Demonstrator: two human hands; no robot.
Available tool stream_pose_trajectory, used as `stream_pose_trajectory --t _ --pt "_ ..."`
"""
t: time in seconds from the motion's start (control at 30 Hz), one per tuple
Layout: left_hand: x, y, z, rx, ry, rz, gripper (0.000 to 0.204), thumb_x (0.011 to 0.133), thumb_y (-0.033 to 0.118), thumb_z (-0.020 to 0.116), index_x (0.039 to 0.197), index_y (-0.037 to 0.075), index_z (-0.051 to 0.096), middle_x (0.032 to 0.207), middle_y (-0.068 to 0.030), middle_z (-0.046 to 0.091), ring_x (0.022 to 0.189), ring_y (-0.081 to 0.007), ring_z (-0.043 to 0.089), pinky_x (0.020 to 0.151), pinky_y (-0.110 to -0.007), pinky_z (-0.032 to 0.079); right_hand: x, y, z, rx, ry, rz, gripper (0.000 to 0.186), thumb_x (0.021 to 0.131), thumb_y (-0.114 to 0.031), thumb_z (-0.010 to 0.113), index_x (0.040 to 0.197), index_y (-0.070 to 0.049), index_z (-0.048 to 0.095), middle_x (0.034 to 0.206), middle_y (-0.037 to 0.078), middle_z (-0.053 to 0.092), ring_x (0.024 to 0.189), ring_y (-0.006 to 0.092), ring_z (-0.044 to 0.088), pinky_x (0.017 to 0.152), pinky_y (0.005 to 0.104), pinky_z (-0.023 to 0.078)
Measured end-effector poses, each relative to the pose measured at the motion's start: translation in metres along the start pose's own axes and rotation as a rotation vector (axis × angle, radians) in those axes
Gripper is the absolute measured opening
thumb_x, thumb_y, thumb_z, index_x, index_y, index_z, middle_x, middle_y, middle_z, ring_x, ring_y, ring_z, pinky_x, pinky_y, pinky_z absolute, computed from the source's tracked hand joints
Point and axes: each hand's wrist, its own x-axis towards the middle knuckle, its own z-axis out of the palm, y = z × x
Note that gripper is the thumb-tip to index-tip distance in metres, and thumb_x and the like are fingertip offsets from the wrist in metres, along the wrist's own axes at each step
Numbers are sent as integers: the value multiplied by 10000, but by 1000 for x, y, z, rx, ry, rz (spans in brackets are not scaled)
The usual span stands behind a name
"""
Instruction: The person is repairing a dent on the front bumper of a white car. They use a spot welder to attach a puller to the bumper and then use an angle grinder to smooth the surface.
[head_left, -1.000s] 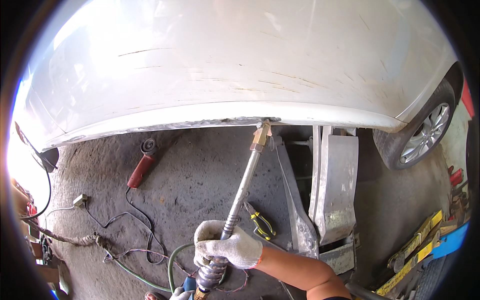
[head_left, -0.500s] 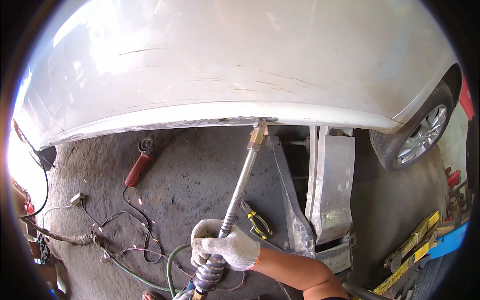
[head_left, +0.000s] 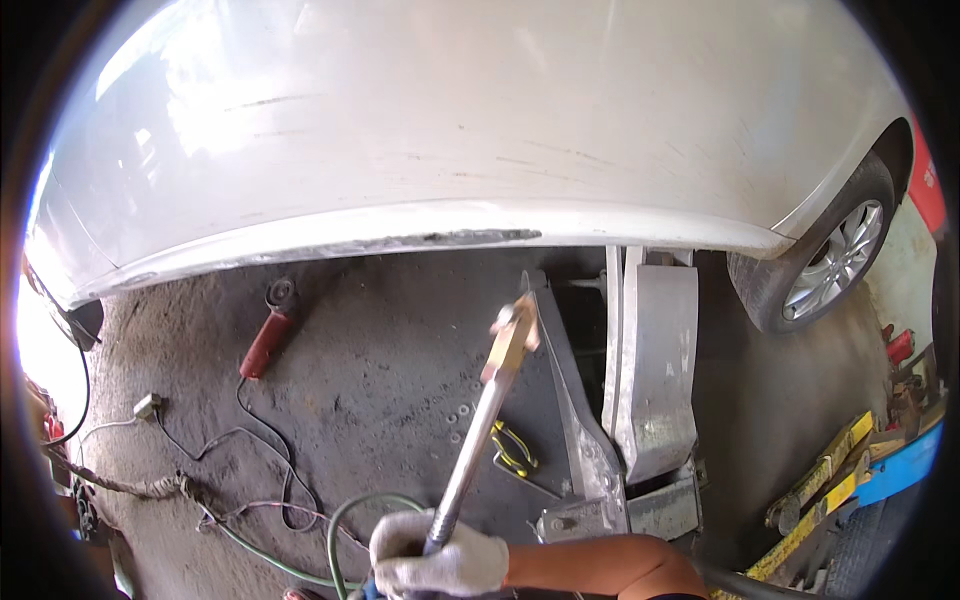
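Observation:
My right hand (head_left: 440, 555), in a whitish knit glove, is closed round the shaft of a slide-hammer dent puller (head_left: 470, 455) near the lower edge. Its brass-coloured head (head_left: 514, 340) points up and away, slightly blurred, and stands apart from the car sill. The puller's rear end is mostly hidden by the glove and the frame edge. Across the top is a white car's side (head_left: 480, 120) with scratches. Along its sill (head_left: 640, 232) runs a bare, dark, scraped strip (head_left: 430, 238). My left hand does not show.
On the floor lie a red angle grinder (head_left: 268, 345) with its cord, yellow-and-black pliers (head_left: 515, 450) and a green hose (head_left: 350, 505). A grey metal lift arm (head_left: 665, 370) reaches under the sill. Yellow bars (head_left: 820, 490) lie at right, below the wheel (head_left: 825, 255).
The puller's head has left the sill and come back toward me. My right hand has moved lower. Small sparks over the floor are gone, and the left glove's edge has dropped from view.

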Motion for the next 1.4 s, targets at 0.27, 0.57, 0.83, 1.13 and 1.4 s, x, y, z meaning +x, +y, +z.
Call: stream_pose_trajectory --t 0.27,0.57,0.83,1.13,1.4 --pt "26 33 -19 -696 195 -421 504 961 143 576 1392 -37 387 1188 -185 620 977 -269 678 850 -403 571 18 -12 -38 196 145 -8 91 924 9 636 995 -38 607 821 44 636 742 139 624 697 303 525" --pt "15 87 -11 -662 196 -517 207 1025 306 488 1176 186 559 920 -19 608 775 -161 594 618 -315 489 24 -29 -43 190 142 1 91 925 13 636 1004 -27 614 837 46 636 738 149 620 705 316 521" --pt "13 113 -8 -811 195 -592 156 1022 337 499 1071 202 559 845 -21 570 711 -163 566 565 -331 468 24 -37 -46 169 150 12 74 926 2 635 992 -27 621 827 43 634 745 151 629 704 318 526" --pt "-7 102 -3 -299 40 -256 201 918 79 584 1080 180 522 858 -36 559 702 -201 579 559 -370 503 17 -43 -37 221 178 23 64 922 -16 653 978 -19 622 792 56 631 713 161 633 669 318 525" --pt "-2 50 -5 603 -2 295 415 742 205 719 1108 115 546 849 -106 573 798 -297 585 662 -433 508 37 -111 -60 149 270 -202 109 922 -133 651 958 -32 630 715 117 642 597 193 626 562 355 524"
